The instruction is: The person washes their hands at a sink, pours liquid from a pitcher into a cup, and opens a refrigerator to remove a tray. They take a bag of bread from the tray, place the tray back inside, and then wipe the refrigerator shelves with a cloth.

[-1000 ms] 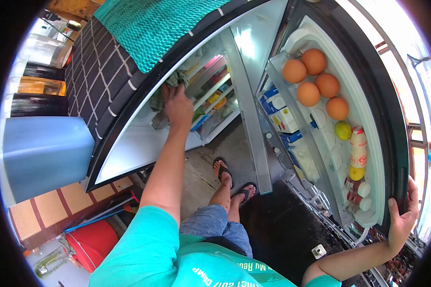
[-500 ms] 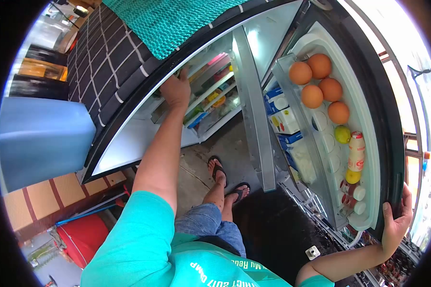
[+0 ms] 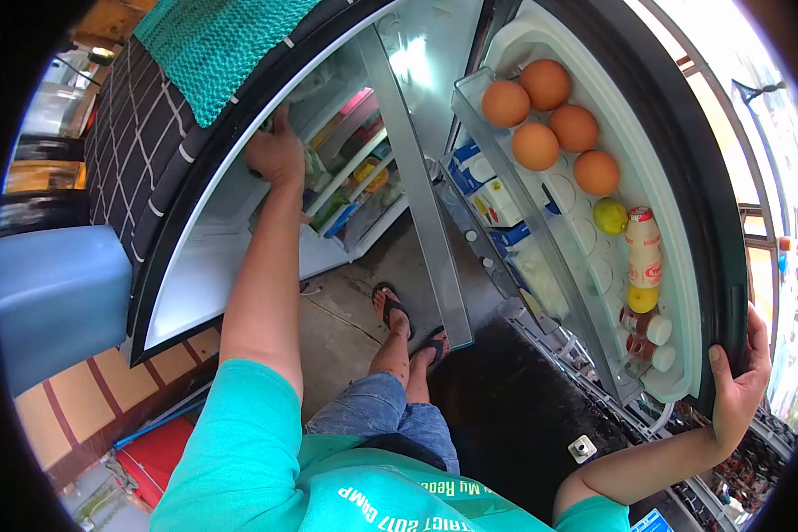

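My left hand (image 3: 277, 152) is inside the open refrigerator (image 3: 182, 288), near its upper front edge. Its fingers are curled, and whatever they may hold is hidden. Beside it, drawers or shelves (image 3: 350, 182) contain colourful packages. My right hand (image 3: 743, 381) grips the outer edge of the refrigerator door (image 3: 723, 293), thumb on the near side. In the door's upper shelf sit several brown eggs (image 3: 535, 146), a green lime (image 3: 609, 215), a small drink bottle (image 3: 645, 253), a yellow citrus fruit (image 3: 643, 299) and two small white-capped jars (image 3: 652, 341). Cartons (image 3: 496, 202) stand in a lower door shelf.
A teal woven mat (image 3: 208, 53) and a dark checked cloth (image 3: 142, 133) cover the refrigerator top. A blue container (image 3: 62, 301) stands at left. A long clear shelf edge or strip (image 3: 421, 204) crosses the opening. My sandalled feet (image 3: 390, 310) are on the concrete floor.
The view has shifted, so the refrigerator and door contents appear further left. My left hand remains inside with its fingers turned more to the left; my right hand keeps hold of the door.
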Available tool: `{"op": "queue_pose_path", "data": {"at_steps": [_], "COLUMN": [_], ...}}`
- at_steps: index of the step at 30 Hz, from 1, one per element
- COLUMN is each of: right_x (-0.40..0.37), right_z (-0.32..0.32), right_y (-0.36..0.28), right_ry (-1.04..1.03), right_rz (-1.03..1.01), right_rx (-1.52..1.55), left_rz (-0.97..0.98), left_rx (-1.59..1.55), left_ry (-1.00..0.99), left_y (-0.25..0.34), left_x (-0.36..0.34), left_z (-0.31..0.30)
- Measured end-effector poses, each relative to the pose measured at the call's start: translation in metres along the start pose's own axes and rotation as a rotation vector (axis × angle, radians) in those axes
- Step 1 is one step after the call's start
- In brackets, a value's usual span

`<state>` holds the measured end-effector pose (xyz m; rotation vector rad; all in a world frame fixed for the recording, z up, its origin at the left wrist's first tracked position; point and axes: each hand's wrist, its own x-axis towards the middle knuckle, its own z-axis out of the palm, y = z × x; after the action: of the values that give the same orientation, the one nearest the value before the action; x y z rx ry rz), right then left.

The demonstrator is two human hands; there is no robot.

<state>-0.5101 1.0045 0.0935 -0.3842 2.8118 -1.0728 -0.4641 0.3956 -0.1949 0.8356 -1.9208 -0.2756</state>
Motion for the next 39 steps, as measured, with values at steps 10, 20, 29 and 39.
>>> {"op": "queue_pose_path", "data": {"at_steps": [10, 20, 29, 39], "right_x": [0.000, -0.001, 0.002, 0.003], "right_z": [0.005, 0.006, 0.008, 0.009], "right_y": [-0.008, -0.009, -0.020, -0.020], "right_ry": [0.023, 0.046, 0.058, 0.056], "right_rz": [-0.004, -0.008, 0.028, 0.039], "right_rx": [0.012, -0.020, -0.023, 0.045], "left_rz": [-0.121, -0.257, -0.208, -0.229], "left_rx": [0.019, 0.156, 0.569, 0.363], "left_ry": [-0.067, -0.354, -0.601, -0.449], "left_y": [0.026, 0.028, 0.032, 0.008], "left_x": [-0.027, -0.030, -0.024, -0.023], "left_z": [-0.011, -0.011, -0.049, -0.032]}}
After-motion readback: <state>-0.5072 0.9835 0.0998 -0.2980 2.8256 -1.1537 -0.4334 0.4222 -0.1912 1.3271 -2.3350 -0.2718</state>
